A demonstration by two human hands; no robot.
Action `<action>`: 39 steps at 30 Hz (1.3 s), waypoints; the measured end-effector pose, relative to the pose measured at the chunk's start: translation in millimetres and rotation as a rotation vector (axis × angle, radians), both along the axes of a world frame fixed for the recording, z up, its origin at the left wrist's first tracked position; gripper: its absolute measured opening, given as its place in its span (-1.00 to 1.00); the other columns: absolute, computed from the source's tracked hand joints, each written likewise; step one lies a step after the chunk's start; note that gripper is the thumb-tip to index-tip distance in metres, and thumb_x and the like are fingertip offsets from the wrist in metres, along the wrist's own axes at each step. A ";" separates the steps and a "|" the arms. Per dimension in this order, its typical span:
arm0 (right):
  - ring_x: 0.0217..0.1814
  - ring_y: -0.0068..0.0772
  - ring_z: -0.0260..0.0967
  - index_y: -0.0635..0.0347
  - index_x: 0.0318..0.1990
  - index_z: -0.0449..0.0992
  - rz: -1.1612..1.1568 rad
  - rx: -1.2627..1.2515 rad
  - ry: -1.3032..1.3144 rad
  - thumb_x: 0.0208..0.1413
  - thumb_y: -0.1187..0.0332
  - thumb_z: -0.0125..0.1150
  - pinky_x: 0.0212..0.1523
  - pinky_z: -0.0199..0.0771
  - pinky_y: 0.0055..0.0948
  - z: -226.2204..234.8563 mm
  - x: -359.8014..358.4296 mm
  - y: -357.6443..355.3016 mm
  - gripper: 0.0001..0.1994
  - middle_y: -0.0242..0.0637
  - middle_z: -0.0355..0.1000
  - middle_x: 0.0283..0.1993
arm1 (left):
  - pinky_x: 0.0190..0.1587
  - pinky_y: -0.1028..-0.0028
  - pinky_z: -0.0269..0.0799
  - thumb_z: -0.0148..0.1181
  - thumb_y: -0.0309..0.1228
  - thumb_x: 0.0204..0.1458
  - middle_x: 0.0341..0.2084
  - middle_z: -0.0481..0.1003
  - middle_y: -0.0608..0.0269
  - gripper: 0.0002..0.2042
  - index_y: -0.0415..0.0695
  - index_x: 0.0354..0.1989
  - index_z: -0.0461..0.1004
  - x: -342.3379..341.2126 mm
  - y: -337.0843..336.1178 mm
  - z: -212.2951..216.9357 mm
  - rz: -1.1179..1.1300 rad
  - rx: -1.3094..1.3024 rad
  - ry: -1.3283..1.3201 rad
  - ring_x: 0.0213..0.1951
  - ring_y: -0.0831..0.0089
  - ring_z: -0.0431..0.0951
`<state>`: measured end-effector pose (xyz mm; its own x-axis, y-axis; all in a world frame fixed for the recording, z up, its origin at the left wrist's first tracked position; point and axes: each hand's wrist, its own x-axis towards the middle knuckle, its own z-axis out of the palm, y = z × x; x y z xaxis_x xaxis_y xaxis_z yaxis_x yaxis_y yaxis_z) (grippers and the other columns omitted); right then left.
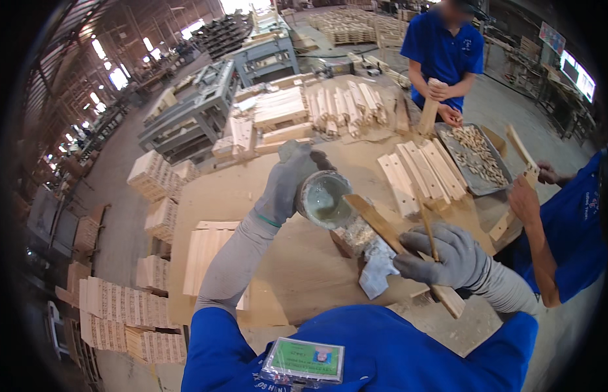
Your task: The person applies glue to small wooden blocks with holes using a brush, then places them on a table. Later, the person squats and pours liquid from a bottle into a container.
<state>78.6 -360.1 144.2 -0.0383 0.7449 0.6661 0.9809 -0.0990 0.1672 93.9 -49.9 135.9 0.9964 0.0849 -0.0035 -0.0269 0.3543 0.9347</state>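
Note:
My left hand, in a grey glove, is closed around a round pot with a crusted rim. The pot is tipped toward me, and a pale, cloudy liquid shows inside. My gloved right hand grips a wooden slat, whose far end is at the pot's right rim. A thin stick also stands up between the fingers of that hand. Under the slat, a crumpled white rag lies beside a crusted block.
Pale drilled slats lie right of the pot; more boards lie to the left. A grey tray holds many small wooden pieces. Two co-workers in blue handle wood across and right. Stacked wood stands at left.

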 end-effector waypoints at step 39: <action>-0.38 -0.34 0.47 0.05 0.01 0.35 0.007 -0.270 0.080 0.04 0.33 0.10 -0.54 0.49 -0.40 68.9 -24.0 76.3 -0.66 -0.09 0.43 -0.25 | 0.03 0.27 0.35 -0.03 -0.46 0.09 -0.12 0.42 -0.19 -0.58 -0.44 0.10 0.20 -19.6 36.2 35.8 0.155 1.273 -0.504 -0.06 -0.01 0.46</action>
<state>54.6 -283.8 213.1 0.0005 0.8959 0.4443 0.9925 -0.0546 0.1090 74.2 -13.7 171.7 0.8468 -0.1329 0.5151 -0.4165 -0.7680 0.4866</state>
